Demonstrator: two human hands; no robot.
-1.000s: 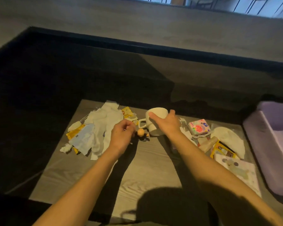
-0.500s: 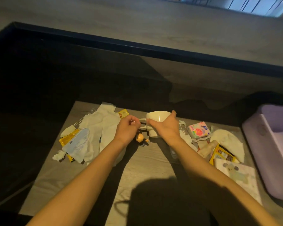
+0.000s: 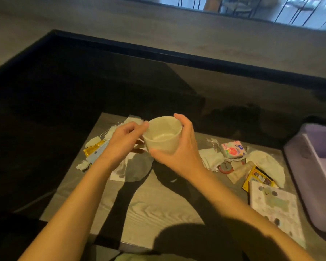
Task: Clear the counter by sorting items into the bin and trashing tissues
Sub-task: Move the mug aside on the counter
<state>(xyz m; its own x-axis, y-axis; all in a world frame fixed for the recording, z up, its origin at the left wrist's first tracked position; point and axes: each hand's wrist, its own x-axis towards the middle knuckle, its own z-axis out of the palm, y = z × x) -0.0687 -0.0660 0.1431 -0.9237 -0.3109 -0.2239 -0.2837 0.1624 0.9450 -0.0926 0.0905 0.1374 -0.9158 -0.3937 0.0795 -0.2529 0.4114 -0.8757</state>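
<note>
Cream ceramic mug point(image 3: 163, 135) sat lifted above the grey wooden counter point(image 3: 158, 208), my right hand point(image 3: 183, 149) curled round its side; my left hand point(image 3: 124, 142) pinched its left rim.

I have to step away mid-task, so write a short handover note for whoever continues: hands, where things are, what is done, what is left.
Right hand grips the cream mug, lifted above the counter. Left hand is at the mug's left side, fingers curled; what it holds cannot be told.
Purple bin stands at the counter's right end.
Tissues and packets lie on the left. On the right lie the pink tissue pack, a yellow packet and a printed napkin pack.
Done: mug picked up.
Left: bin the mug, sort the rest, trash the tissues.
</note>
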